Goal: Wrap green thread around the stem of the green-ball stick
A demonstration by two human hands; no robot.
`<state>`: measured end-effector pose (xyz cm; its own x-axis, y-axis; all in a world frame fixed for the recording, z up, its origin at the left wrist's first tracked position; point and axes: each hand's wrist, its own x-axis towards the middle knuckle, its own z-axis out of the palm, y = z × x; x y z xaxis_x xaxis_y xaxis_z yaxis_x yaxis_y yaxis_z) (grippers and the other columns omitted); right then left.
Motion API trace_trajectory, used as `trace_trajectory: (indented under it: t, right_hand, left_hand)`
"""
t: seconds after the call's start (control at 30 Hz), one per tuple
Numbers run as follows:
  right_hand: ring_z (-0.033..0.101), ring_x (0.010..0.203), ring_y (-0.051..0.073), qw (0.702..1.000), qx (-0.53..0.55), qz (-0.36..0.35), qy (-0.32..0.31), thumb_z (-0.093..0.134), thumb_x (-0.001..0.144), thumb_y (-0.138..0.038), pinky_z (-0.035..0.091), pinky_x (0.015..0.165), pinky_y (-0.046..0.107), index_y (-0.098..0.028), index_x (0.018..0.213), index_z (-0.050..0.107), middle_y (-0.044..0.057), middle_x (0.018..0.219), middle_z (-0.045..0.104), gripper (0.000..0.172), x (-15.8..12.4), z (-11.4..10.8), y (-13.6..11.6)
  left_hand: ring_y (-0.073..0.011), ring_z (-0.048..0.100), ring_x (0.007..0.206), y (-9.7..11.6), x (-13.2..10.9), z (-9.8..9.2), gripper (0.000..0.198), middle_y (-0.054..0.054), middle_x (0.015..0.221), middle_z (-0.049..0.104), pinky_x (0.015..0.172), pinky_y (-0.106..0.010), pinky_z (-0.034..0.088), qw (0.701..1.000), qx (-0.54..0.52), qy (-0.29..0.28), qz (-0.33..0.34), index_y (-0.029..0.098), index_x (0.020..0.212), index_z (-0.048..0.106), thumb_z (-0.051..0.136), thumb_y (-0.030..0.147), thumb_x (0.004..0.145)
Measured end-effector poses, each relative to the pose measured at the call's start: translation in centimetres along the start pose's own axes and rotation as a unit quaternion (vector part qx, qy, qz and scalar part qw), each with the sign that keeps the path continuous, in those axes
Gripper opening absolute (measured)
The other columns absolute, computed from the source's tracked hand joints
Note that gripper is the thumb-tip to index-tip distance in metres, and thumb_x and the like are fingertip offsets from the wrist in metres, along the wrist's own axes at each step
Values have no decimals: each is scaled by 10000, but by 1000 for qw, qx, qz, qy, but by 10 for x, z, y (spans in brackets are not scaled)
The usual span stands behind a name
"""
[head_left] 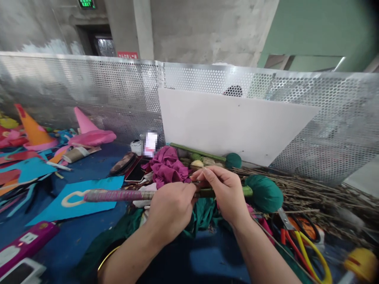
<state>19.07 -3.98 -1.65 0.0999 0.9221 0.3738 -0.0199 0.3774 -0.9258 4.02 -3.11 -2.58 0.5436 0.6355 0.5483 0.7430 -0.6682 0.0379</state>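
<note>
A long stick (118, 195) lies level across the middle, wrapped in pinkish-purple strands on its left part and green toward the right. It has a cream loop (67, 199) at the left end and a dark green ball (264, 193) by the right end. My left hand (174, 209) is closed around its middle. Just to the right, my right hand (223, 189) pinches its fingertips together over the stick; whatever they hold is too small or hidden. Magenta cloth (168, 165) lies behind my hands, and dark green cloth (203, 219) lies beneath the stick.
Dry twigs (314, 193) and pliers with red and yellow handles (314, 252) are on the right. A blue sheet (79, 197), a purple device (28, 244) and pink and orange cone hats (89, 130) occupy the left. Behind stand a lit phone (151, 144) and white board (227, 122).
</note>
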Motion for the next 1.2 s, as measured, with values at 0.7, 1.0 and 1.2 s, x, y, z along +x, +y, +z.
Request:
trace_trajectory:
  t: [0.7, 1.0, 1.2]
  right_hand:
    - [680, 745, 172, 995, 40, 90, 6, 635, 821, -363, 553, 640, 256, -164, 635, 652, 76, 892, 747, 273, 7, -6, 1]
    - [481, 409, 89, 994, -44, 66, 71, 700, 785, -445, 349, 356, 176, -159, 739, 682, 5, 503, 590, 290, -2, -75, -28]
    - [436, 357, 25, 980, -41, 22, 191, 796, 646, -433, 256, 309, 179, -177, 663, 715, 38, 642, 672, 269, 6, -127, -24]
  left_hand:
    - [-204, 688, 730, -9, 1, 3, 236, -61, 818, 749, 657, -331, 527, 988, -30, 80, 131, 143, 888, 680, 450, 89, 882]
    - [-213, 714, 858, -45, 3, -15, 225, -61, 926, 772, 800, -342, 557, 994, -25, 100, 30, 183, 989, 724, 531, 174, 874]
    - [-219, 716, 881, -60, 2, -26, 238, -38, 959, 776, 823, -346, 554, 995, -43, 72, -49, 216, 989, 738, 574, 172, 823]
